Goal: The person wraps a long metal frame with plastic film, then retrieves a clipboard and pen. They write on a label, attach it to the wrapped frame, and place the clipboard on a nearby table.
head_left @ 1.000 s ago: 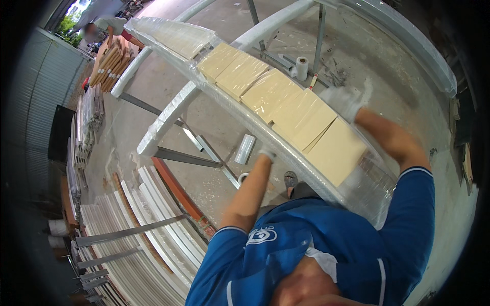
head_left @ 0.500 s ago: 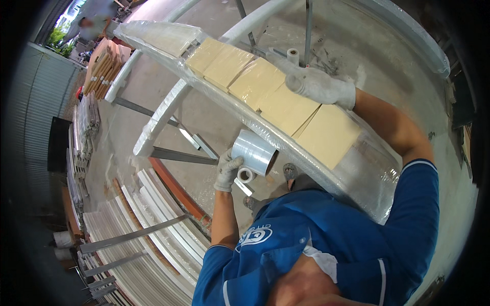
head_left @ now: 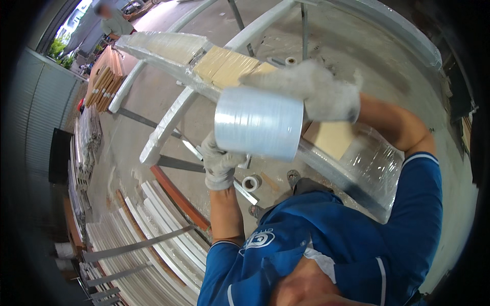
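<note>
My left hand point(head_left: 219, 162), in a grey-white glove, grips the left end of a large roll of clear stretch film point(head_left: 258, 122). Raised toward me, the roll covers the middle of a long, film-wrapped piece point(head_left: 168, 46). Tan cardboard sheets point(head_left: 332, 138) lie along that piece under clear film. At the roll's upper right is my gloved right hand point(head_left: 324, 92), somewhat blurred, its fingers stretched leftward along the roll's far edge. Whether it touches the roll, I cannot tell.
White-wrapped padded arms on metal stands point(head_left: 166, 125) support the long piece. Small film rolls point(head_left: 250, 183) lie on the floor. At lower left are stacked pale strips point(head_left: 138, 245) and a red-brown strip point(head_left: 178, 196). Another person point(head_left: 115, 23) stands at the far left end.
The film roll has risen toward me in my left hand and now looks larger. My right hand has lifted from the cardboard and come nearer the roll. The far person has shifted right.
</note>
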Demonstrator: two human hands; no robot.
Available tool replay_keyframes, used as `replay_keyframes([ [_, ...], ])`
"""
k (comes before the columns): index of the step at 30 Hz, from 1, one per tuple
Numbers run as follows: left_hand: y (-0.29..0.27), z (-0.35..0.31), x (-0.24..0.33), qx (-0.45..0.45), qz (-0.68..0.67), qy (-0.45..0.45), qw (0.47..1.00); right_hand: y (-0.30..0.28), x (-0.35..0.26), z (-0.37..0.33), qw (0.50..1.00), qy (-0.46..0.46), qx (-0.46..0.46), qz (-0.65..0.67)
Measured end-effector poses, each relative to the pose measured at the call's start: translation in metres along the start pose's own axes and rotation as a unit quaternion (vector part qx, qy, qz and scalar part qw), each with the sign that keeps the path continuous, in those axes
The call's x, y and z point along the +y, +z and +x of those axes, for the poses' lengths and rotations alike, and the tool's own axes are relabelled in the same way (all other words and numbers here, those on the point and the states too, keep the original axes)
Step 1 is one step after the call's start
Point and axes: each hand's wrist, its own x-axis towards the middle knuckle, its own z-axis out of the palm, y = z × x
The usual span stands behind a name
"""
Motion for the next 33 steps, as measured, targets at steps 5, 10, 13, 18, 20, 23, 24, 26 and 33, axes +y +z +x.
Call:
replay_keyframes([
  [5, -0.038, 0.012, -0.049, 0.212, 0.005, 0.001, 0.977, -0.064, 0.101, -0.068, 0.936, -0.006, 0.089, -0.341],
  [10, -0.023, -0.026, -0.194, 0.217, 0.107, -0.301, 0.923, 0.000, 0.146, -0.159, 0.820, 0.367, -0.286, -0.333],
  [13, 0.012, -0.026, -0.261, 0.126, 0.105, -0.257, 0.952, 0.078, 0.122, -0.190, 0.767, 0.403, -0.472, -0.162],
  [18, -0.004, -0.048, -0.195, 0.138, 0.107, -0.344, 0.923, 0.052, 0.117, -0.184, 0.775, 0.449, -0.441, -0.065],
  [20, -0.028, -0.072, -0.118, 0.122, 0.063, -0.378, 0.916, -0.009, 0.108, -0.173, 0.873, 0.396, -0.282, -0.046],
  [23, -0.025, -0.085, -0.028, 0.166, 0.068, -0.192, 0.965, -0.068, 0.077, -0.130, 0.947, 0.285, -0.129, 0.076],
  [24, -0.011, -0.085, -0.003, 0.266, 0.095, -0.144, 0.948, -0.071, 0.059, -0.115, 0.962, 0.229, -0.110, 0.097],
  [26, 0.022, -0.060, 0.022, 0.293, 0.120, -0.099, 0.943, -0.056, 0.023, -0.088, 0.977, 0.147, -0.108, 0.112],
  [33, 0.055, 0.009, -0.007, 0.059, 0.197, 0.166, 0.964, -0.081, 0.044, -0.104, 0.964, -0.051, 0.113, -0.237],
])
